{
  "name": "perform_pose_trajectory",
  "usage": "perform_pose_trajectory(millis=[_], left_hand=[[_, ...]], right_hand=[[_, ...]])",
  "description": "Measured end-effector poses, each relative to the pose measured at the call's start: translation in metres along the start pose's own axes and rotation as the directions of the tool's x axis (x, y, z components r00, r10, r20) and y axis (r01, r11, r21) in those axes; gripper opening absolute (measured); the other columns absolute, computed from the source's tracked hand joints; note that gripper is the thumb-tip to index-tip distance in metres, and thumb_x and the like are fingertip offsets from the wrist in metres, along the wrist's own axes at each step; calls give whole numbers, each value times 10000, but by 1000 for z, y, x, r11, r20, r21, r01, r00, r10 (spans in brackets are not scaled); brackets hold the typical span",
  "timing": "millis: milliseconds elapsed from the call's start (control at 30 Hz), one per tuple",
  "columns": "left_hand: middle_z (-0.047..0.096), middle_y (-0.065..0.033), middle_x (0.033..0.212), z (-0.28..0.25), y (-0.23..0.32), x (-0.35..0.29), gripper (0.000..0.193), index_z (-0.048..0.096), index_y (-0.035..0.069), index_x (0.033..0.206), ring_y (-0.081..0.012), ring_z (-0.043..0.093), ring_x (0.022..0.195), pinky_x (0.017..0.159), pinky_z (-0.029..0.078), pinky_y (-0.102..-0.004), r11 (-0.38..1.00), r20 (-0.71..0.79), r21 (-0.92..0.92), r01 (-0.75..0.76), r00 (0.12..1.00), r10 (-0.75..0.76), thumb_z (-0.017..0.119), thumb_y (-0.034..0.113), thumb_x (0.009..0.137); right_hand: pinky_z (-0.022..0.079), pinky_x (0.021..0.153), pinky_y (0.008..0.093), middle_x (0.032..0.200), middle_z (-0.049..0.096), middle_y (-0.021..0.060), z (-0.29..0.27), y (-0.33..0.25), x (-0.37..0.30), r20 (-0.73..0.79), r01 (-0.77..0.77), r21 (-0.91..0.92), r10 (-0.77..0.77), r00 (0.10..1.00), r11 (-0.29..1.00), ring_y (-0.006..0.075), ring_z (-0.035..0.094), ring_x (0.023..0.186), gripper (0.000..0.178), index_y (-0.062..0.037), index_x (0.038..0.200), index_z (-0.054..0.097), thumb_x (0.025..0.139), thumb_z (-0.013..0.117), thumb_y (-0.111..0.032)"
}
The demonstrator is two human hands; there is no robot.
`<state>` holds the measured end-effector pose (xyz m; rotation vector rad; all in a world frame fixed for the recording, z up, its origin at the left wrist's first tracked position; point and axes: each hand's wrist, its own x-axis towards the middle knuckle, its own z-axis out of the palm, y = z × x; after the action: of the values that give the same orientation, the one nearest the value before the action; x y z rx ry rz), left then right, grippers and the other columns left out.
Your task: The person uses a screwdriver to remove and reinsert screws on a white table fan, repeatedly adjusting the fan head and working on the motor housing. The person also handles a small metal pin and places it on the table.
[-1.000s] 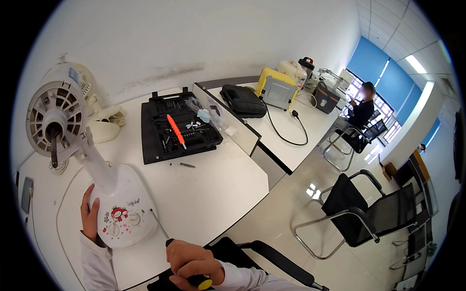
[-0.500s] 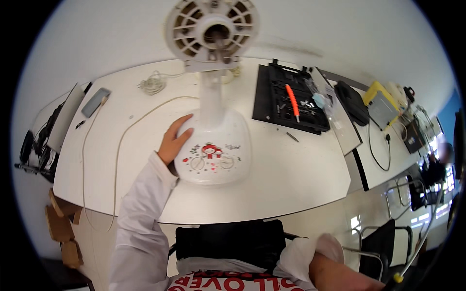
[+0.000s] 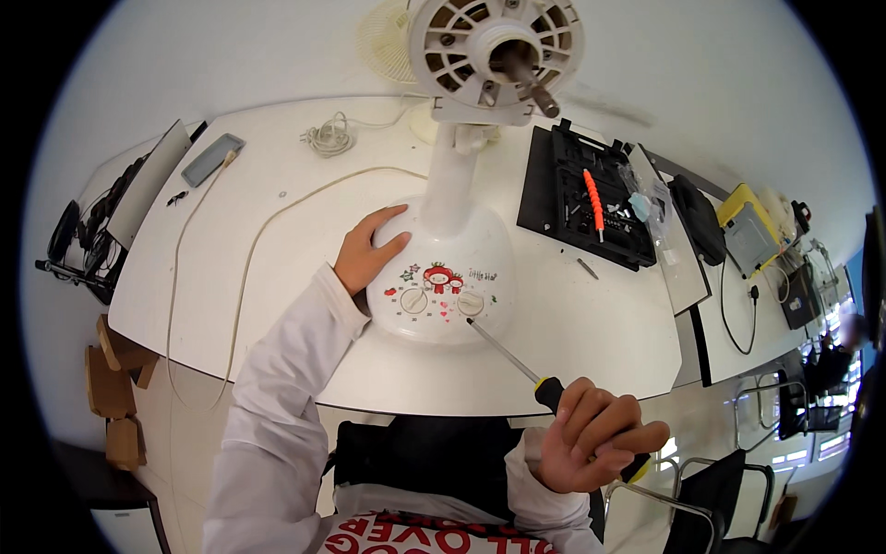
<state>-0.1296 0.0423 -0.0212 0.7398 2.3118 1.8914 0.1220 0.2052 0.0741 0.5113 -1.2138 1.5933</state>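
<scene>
A white electric fan with its front grille and blades off stands before me; its base [image 3: 441, 323] bears a cartoon print and two round knobs. My left hand [image 3: 369, 249] rests on the left edge of that base, thumb and fingers apart. In my right hand [image 3: 598, 439], at the lower right, is a screwdriver [image 3: 506, 353] with a yellow-and-black handle, its fingers wrapped round it. The tip lies close below the right knob [image 3: 471, 304]; whether they touch I cannot tell. Above, the motor housing [image 3: 461, 42] shows a bare metal shaft [image 3: 528, 81].
An open black tool case [image 3: 618, 242] holds an orange rod [image 3: 592, 205]. Near it lies a small dark bit [image 3: 588, 269]. A coiled cord [image 3: 329, 137], a grey tray [image 3: 212, 159] and a long cable are on the left. Behind stands a pale fan grille [image 3: 386, 42].
My right hand has come up from beside the chair, bringing the screwdriver to the base. The view has shifted, so the fan sits farther right. My left hand stays on the base.
</scene>
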Motion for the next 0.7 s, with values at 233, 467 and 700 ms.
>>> perform_pose_trajectory(millis=[233,467,700], left_hand=[[541,-172,1191,3,0,-8,453,553,51,1189,-247,549,1068,908,429,-311,997,-33,72,-22,999,24,659,196,773],[550,-188,1169,9,5,-12,474,559,50,1181,-269,561,1050,903,435,-322,991,-28,130,-42,999,46,672,228,757],[554,-195,1155,11,8,-18,479,562,51,1178,-277,564,1042,899,439,-329,986,-44,158,-47,998,55,675,230,748]], right_hand=[[421,468,280,534,465,27,2,1,-12,11,-20,-27,21,1000,999,115,417,398,329,-106,789,364,858,591,-335],[409,471,278,532,450,23,6,-9,-20,15,32,-94,-30,999,995,110,395,393,328,-104,788,356,870,578,-332],[329,538,253,558,315,-24,12,-17,-12,-16,44,-315,-52,998,948,50,256,418,302,-144,769,281,950,407,-351]])
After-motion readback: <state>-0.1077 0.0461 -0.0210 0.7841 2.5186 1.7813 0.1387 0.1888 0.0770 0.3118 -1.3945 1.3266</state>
